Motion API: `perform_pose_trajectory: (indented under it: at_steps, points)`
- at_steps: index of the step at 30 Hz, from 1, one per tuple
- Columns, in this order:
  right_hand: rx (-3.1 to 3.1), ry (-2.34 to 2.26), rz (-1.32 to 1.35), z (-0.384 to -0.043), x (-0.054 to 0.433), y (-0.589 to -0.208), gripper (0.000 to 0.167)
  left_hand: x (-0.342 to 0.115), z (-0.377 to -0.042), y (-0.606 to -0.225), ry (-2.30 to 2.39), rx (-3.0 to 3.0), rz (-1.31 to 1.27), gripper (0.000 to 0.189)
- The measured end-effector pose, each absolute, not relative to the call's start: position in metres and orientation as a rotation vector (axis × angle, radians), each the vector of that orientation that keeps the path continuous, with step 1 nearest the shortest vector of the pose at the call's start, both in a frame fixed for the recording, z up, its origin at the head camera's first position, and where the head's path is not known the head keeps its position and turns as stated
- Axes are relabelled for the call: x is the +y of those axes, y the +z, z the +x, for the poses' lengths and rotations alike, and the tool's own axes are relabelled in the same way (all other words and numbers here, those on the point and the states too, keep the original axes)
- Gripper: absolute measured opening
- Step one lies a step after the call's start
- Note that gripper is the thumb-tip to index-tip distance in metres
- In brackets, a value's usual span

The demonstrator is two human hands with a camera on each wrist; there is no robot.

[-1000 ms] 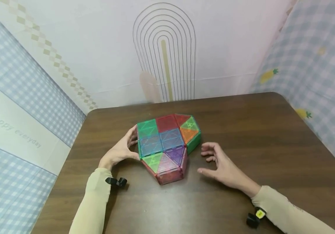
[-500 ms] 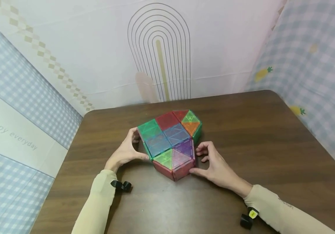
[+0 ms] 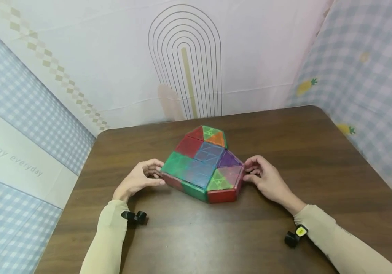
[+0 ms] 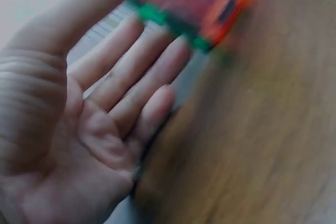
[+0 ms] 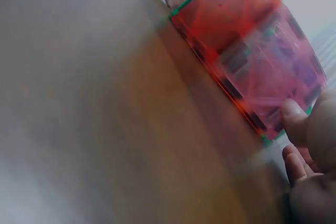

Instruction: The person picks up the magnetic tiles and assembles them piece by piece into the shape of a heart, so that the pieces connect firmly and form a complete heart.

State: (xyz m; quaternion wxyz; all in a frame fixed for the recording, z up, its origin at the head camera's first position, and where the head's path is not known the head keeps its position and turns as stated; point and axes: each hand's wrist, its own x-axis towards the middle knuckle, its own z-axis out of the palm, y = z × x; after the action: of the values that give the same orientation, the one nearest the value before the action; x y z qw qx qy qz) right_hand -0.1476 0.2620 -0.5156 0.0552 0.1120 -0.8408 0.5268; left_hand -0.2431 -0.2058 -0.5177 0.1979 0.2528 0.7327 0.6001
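A flat, raised build of translucent magnetic tiles (image 3: 196,165) sits on the brown table, with red, green, blue, purple, pink and orange panels on top. My left hand (image 3: 139,179) is at its left corner in the head view, thumb and fingertips right at the edge. In the left wrist view those fingers reach out fairly straight towards the green-edged corner. My right hand (image 3: 268,180) pinches the right corner, its thumb (image 5: 295,121) against a pink side panel and its other fingers bent. Part of the right hand's grip is hidden behind that corner.
The wooden table (image 3: 182,243) reaches a printed white cloth (image 3: 120,57) at the back, with blue checked cloth (image 3: 350,68) on the right. A black camera mount (image 3: 134,217) sits on the left wrist, another (image 3: 295,236) on the right.
The tile build has turned clockwise as seen from above, its red-and-green side now facing front. My right hand has moved from apart to its right corner; my left has shifted to another corner.
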Motion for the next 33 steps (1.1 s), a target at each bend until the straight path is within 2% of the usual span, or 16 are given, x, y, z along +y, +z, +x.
perform_pose_trajectory:
  at_steps: [3, 7, 13, 15, 18, 20, 23, 25, 28, 31, 33]
  points:
    - [-2.527, 1.588, 0.25, -0.149, 0.268, -0.514, 0.025, -0.207, -0.24, -0.514, 1.65, 1.866, 0.758, 0.037]
    - [-2.478, 1.605, 0.183, -0.148, 0.279, -0.511, 0.013, -0.196, -0.236, -0.512, 1.557, 1.686, 0.827, 0.037]
    - [-2.381, 1.91, 0.342, -0.145, 0.301, -0.509, 0.042, -0.174, -0.227, -0.504, 1.417, 1.582, 0.919, 0.043]
    - [-2.449, 1.906, 0.409, -0.146, 0.307, -0.509, 0.051, -0.162, -0.223, -0.502, 1.378, 1.564, 0.959, 0.047]
    - [-2.545, 1.815, 0.422, -0.147, 0.31, -0.507, 0.073, -0.141, -0.216, -0.5, 1.328, 1.518, 1.054, 0.051]
    - [-2.531, 1.791, 0.373, -0.147, 0.308, -0.505, 0.088, -0.13, -0.213, -0.5, 1.34, 1.552, 1.093, 0.045]
    - [-2.457, 1.757, 0.2, -0.137, 0.297, -0.504, 0.097, -0.122, -0.212, -0.503, 1.467, 1.861, 1.008, 0.028]
    - [-2.43, 1.762, 0.075, -0.126, 0.286, -0.504, 0.102, -0.122, -0.215, -0.508, 1.547, 2.165, 0.831, 0.042]
    - [-2.438, 1.766, -0.005, -0.109, 0.269, -0.505, 0.112, -0.119, -0.22, -0.517, 1.624, 2.407, 0.624, 0.084]
    - [-2.47, 1.738, 0.031, -0.102, 0.259, -0.507, 0.122, -0.113, -0.227, -0.522, 1.628, 2.418, 0.664, 0.129]
    - [-2.473, 1.703, 0.075, -0.104, 0.257, -0.507, 0.124, -0.11, -0.23, -0.521, 1.609, 2.411, 0.728, 0.142]
